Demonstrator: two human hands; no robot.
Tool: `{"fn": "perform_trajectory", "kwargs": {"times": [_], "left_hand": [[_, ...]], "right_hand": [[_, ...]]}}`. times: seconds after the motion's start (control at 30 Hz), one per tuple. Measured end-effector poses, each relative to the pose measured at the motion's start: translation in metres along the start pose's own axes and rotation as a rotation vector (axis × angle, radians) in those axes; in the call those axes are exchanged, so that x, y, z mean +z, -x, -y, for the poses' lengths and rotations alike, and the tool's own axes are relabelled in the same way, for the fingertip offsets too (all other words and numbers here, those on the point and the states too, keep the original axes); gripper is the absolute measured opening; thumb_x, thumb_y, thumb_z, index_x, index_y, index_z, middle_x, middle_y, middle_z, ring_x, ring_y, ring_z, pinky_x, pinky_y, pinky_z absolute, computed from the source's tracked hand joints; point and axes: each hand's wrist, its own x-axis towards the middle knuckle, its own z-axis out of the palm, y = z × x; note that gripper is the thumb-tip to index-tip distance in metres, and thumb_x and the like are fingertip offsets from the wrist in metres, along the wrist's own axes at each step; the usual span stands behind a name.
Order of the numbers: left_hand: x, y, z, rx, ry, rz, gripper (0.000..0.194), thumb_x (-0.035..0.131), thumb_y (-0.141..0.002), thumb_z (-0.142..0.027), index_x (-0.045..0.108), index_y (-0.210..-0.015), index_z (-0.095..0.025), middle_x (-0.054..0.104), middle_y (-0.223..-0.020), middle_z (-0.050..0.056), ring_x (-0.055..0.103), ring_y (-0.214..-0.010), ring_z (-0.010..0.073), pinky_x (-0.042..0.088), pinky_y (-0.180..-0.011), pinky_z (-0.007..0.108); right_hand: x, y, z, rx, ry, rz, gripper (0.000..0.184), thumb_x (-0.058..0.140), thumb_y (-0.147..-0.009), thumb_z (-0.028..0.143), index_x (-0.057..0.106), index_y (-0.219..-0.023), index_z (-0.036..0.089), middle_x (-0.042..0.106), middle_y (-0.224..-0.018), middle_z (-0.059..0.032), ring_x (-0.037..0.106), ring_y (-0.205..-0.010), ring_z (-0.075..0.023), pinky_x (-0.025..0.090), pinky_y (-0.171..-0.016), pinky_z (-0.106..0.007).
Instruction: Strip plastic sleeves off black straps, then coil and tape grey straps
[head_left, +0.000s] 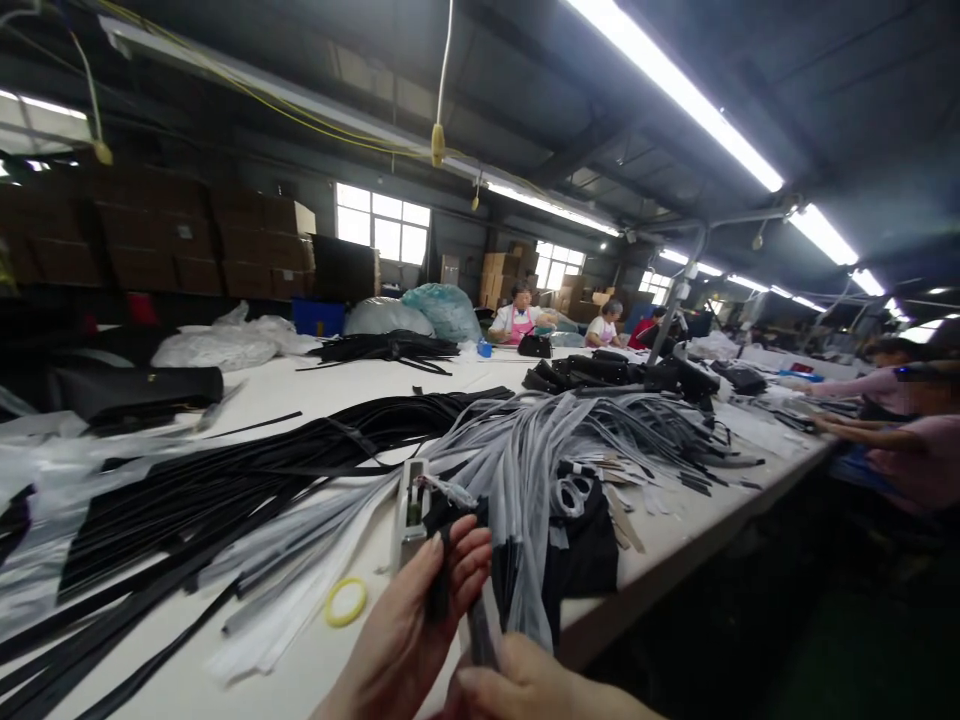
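My left hand is closed around a black strap near the bottom centre, thumb and fingers pinching it upright. My right hand, at the bottom edge, is closed on the lower end of the same strap, near its dark metal fitting. Just beyond my fingers lie a bundle of straps in clear plastic sleeves and a white tool with a green window. A pair of scissors rests on black fabric to the right.
A long white table carries heaps of black straps, a yellow ring, and black bags farther back. Other people sit at the far end and along the right edge. Cardboard boxes line the back wall.
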Motion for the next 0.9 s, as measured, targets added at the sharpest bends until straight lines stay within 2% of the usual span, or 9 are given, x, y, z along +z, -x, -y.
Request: {"fn": "perform_trajectory", "kwargs": {"times": [0.13, 0.27, 0.43, 0.5, 0.57, 0.67, 0.73, 0.83, 0.9], "left_hand": [[0.004, -0.007, 0.005, -0.066, 0.082, 0.133, 0.029, 0.045, -0.098, -0.021, 0.062, -0.119, -0.011, 0.062, -0.129, 0.014, 0.062, -0.116, 0.0222, 0.051, -0.1, 0.032], [0.0, -0.008, -0.003, -0.113, 0.163, 0.217, 0.034, 0.037, -0.101, -0.025, 0.062, -0.119, -0.01, 0.063, -0.129, 0.013, 0.06, -0.12, 0.0208, 0.044, -0.107, 0.034], [-0.008, -0.018, 0.001, 0.076, 0.03, 0.182, 0.034, 0.048, -0.097, -0.03, 0.06, -0.123, -0.012, 0.062, -0.129, 0.013, 0.059, -0.119, 0.0213, 0.038, -0.11, 0.037], [-0.013, -0.021, 0.008, 0.251, -0.19, 0.165, 0.037, 0.054, -0.093, -0.032, 0.06, -0.124, -0.014, 0.063, -0.127, 0.012, 0.057, -0.121, 0.0229, 0.035, -0.111, 0.039], [-0.021, -0.02, 0.015, 0.399, -0.567, 0.182, 0.036, 0.057, -0.09, -0.032, 0.063, -0.122, -0.017, 0.065, -0.123, 0.011, 0.056, -0.12, 0.0245, 0.034, -0.11, 0.038], [-0.035, -0.008, 0.021, 0.435, -1.202, 0.327, 0.031, 0.055, -0.088, -0.025, 0.067, -0.116, -0.02, 0.069, -0.107, 0.011, 0.061, -0.102, 0.0261, 0.041, -0.098, 0.037], [-0.041, 0.003, 0.024, 0.433, -1.493, 0.455, 0.026, 0.051, -0.089, -0.023, 0.068, -0.107, -0.017, 0.068, -0.093, 0.012, 0.061, -0.087, 0.0254, 0.043, -0.086, 0.036], [-0.045, 0.021, 0.031, 0.481, -1.704, 0.552, 0.022, 0.049, -0.09, -0.03, 0.066, -0.089, -0.017, 0.064, -0.084, 0.012, 0.056, -0.078, 0.0249, 0.041, -0.078, 0.035], [-0.048, 0.031, 0.032, 0.428, -1.706, 0.508, 0.022, 0.053, -0.089, -0.034, 0.065, -0.079, -0.019, 0.062, -0.077, 0.01, 0.053, -0.071, 0.023, 0.039, -0.073, 0.033]], "right_hand": [[0.008, 0.003, -0.006, -0.005, -0.312, 0.052, 0.063, 0.042, -0.085, 0.069, 0.063, -0.076, 0.011, 0.043, -0.043, 0.0052, 0.041, -0.04, -0.0073, 0.036, -0.043, -0.019], [0.008, 0.012, -0.004, -0.017, -0.513, 0.085, 0.059, 0.049, -0.084, 0.068, 0.063, -0.087, 0.01, 0.039, -0.037, 0.0096, 0.038, -0.032, -0.0062, 0.043, -0.044, -0.02], [0.013, 0.012, -0.002, -0.005, -0.564, 0.131, 0.048, 0.05, -0.09, 0.058, 0.061, -0.09, 0.011, 0.042, -0.038, 0.0095, 0.039, -0.032, -0.0057, 0.045, -0.045, -0.019], [0.016, 0.012, 0.0, 0.013, -0.574, 0.154, 0.048, 0.05, -0.09, 0.057, 0.062, -0.089, 0.01, 0.042, -0.037, 0.01, 0.036, -0.03, -0.0048, 0.047, -0.047, -0.021], [0.014, 0.013, -0.001, 0.029, -0.592, 0.171, 0.046, 0.052, -0.09, 0.055, 0.062, -0.087, 0.01, 0.042, -0.036, 0.0099, 0.036, -0.029, -0.0047, 0.047, -0.045, -0.02], [0.005, 0.015, -0.006, 0.025, -0.669, 0.169, 0.046, 0.054, -0.089, 0.054, 0.063, -0.081, 0.01, 0.04, -0.033, 0.0095, 0.039, -0.027, -0.0062, 0.04, -0.037, -0.017], [0.0, 0.018, -0.013, 0.028, -0.722, 0.172, 0.046, 0.055, -0.088, 0.053, 0.063, -0.076, 0.01, 0.037, -0.03, 0.0092, 0.041, -0.026, -0.0078, 0.035, -0.032, -0.015], [-0.006, 0.022, -0.02, 0.042, -0.75, 0.206, 0.05, 0.055, -0.084, 0.057, 0.062, -0.067, 0.01, 0.034, -0.027, 0.0082, 0.041, -0.025, -0.0094, 0.031, -0.028, -0.015], [-0.015, 0.027, -0.025, 0.092, -0.685, 0.277, 0.049, 0.06, -0.08, 0.057, 0.063, -0.069, 0.01, 0.042, -0.032, 0.0062, 0.043, -0.027, -0.0082, 0.034, -0.031, -0.015]]}}
